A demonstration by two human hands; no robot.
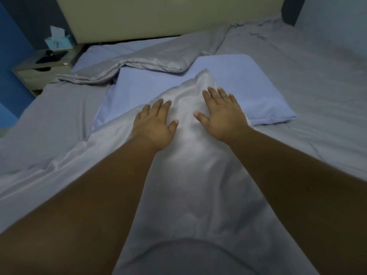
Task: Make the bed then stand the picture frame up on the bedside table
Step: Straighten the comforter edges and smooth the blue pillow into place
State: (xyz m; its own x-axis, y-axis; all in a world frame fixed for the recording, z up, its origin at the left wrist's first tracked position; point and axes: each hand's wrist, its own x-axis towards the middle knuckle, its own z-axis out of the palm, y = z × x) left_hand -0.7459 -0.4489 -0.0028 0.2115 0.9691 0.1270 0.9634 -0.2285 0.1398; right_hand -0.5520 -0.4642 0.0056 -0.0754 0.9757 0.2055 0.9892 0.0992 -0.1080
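A grey blanket (190, 171) lies in a rumpled ridge down the middle of the bed, its far end draped over a light blue pillow (248, 86). My left hand (154, 126) and my right hand (222, 116) rest flat on that ridge, fingers spread, holding nothing. More grey fabric (139, 64) is bunched beyond the pillow towards the headboard. The bedside table (39, 74) stands at the far left. A dark flat object (52, 56) lies on it; I cannot tell if it is the picture frame.
A tissue box (57, 39) stands at the back of the bedside table. A beige headboard (168, 14) runs along the far side. Blue wall (12, 62) borders the left, and a pale wall (333, 18) the right. Grey sheet (317, 80) covers the right half.
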